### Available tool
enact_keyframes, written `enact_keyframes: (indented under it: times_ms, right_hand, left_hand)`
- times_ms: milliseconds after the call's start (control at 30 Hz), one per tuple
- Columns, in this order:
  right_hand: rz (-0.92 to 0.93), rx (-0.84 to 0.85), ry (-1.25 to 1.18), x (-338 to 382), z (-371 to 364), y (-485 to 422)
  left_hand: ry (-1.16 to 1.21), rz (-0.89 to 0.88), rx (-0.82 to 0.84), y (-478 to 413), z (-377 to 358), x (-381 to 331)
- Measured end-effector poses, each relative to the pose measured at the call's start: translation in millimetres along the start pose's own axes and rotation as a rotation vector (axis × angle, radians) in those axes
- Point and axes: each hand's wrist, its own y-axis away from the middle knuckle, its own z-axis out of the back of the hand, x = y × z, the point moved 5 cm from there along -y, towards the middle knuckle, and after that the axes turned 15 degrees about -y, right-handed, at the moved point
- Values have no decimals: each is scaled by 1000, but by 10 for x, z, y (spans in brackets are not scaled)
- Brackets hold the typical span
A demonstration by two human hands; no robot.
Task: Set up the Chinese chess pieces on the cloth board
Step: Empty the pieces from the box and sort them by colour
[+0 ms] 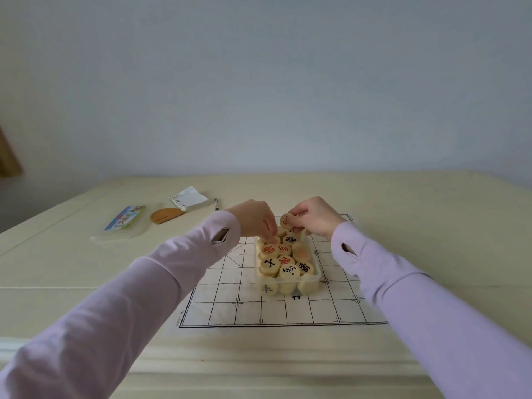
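Chess pieces (pixel 283 260) in clear box (pixel 288 283) on cloth board (pixel 230 309).
Right hand (pixel 316 216) pinches one piece (pixel 286 221) above far end; left hand (pixel 253 218) reaches into pile, grip unclear.

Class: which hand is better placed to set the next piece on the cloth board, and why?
Right. The right hand pinches a chess piece lifted clear of the plastic box; the left hand reaches down among the boxed pieces, grasp unclear.

A long pale lilac fabric sleeve (pixel 115 283) covers the left arm, with a matching right sleeve (pixel 431 312) opposite. Each has a small slit opening (pixel 219 235) near its far end.
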Motion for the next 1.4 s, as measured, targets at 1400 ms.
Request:
enact_keyframes:
  times_ms: [1400]
  right_hand:
    - [-118, 200, -300, 875, -1157, 277]
  left_hand:
    - [3, 276, 39, 844, -4, 1130]
